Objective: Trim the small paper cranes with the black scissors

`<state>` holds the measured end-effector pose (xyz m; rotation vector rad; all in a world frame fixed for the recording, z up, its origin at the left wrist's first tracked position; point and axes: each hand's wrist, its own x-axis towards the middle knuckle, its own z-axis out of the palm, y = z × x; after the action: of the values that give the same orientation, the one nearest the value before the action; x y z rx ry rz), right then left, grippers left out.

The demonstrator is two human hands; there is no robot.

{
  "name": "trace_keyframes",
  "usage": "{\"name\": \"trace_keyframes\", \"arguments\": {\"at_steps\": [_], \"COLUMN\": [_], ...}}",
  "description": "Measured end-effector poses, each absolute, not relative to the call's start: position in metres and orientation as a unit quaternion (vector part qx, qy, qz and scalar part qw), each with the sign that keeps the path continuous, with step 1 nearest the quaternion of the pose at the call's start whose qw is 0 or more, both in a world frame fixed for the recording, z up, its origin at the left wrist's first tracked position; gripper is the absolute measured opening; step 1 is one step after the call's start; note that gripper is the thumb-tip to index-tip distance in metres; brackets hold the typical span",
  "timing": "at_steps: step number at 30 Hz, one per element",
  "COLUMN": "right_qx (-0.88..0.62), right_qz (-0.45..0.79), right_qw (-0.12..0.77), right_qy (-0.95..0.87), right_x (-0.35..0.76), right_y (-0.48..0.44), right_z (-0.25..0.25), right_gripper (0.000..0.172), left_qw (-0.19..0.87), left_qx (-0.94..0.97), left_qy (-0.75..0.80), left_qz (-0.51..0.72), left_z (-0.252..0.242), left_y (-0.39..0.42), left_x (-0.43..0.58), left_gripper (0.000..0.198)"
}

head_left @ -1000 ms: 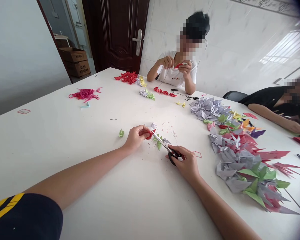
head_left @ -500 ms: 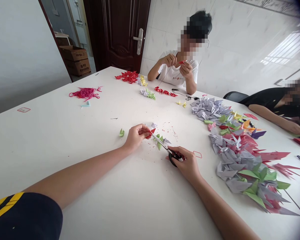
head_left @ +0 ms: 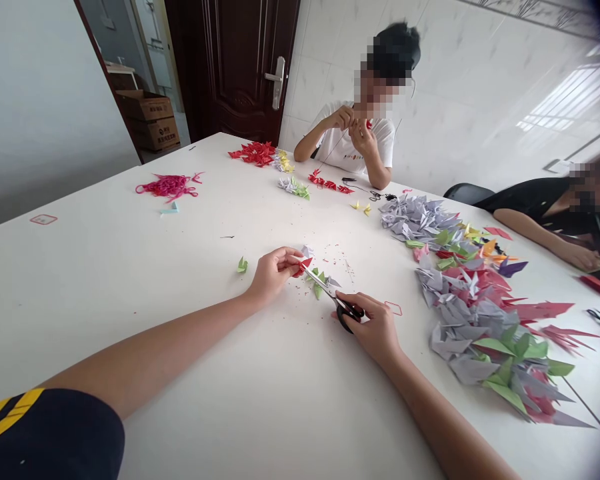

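Note:
Between the thumb and fingers of my left hand [head_left: 274,275] is a small red folded paper crane [head_left: 305,264]. My right hand [head_left: 373,323] is wrapped round the black handles of a pair of scissors [head_left: 347,313]. The tips of the blades touch the red paper close to my left fingertips. Beneath the blades lie a green paper crane [head_left: 318,283] and a grey one [head_left: 333,282]. A white folded piece [head_left: 307,251] is just behind the red paper. Left of my left hand sits another green folded piece [head_left: 243,265]. Tiny paper scraps dot the table around the blades.
On the white table [head_left: 190,373], a big heap of grey, pink and green paper cranes [head_left: 460,307] spreads along the right. Pink strings [head_left: 167,187] and red cranes [head_left: 255,154] lie farther back. A person in white [head_left: 353,143] sits opposite; another in black [head_left: 530,203] sits at right.
The person opposite has raised their hands and the red paper slightly. My hands stay almost in the same place, with the scissors still against the red crane. The view has shifted a little.

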<state>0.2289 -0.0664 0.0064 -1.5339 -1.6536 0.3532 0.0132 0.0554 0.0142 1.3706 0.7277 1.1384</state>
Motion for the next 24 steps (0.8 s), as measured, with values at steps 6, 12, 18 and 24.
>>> {"name": "trace_keyframes", "arguments": {"at_steps": [6, 12, 18, 24], "right_qx": [-0.605, -0.596, -0.599, -0.601], "right_qz": [0.133, 0.127, 0.134, 0.156], "right_qw": [0.416, 0.423, 0.417, 0.411], "right_qy": [-0.666, -0.670, -0.670, -0.667], "right_x": [0.2312, 0.2359, 0.2367, 0.2361], "right_y": [-0.0661, -0.0650, -0.0650, -0.0649], "right_z": [0.0061, 0.0054, 0.0040, 0.0037], "right_gripper": [0.029, 0.027, 0.028, 0.031], "left_qw": [0.563, 0.541, 0.538, 0.539], "left_qx": [0.592, 0.608, 0.608, 0.606], "left_qy": [0.307, 0.312, 0.316, 0.315], "left_qz": [0.488, 0.490, 0.491, 0.493], "left_z": [0.0106, 0.0099, 0.0137, 0.0119], "left_y": [0.0567, 0.0573, 0.0543, 0.0547], "left_x": [0.0126, 0.0123, 0.0133, 0.0135], "left_gripper": [0.032, 0.026, 0.018, 0.021]}}
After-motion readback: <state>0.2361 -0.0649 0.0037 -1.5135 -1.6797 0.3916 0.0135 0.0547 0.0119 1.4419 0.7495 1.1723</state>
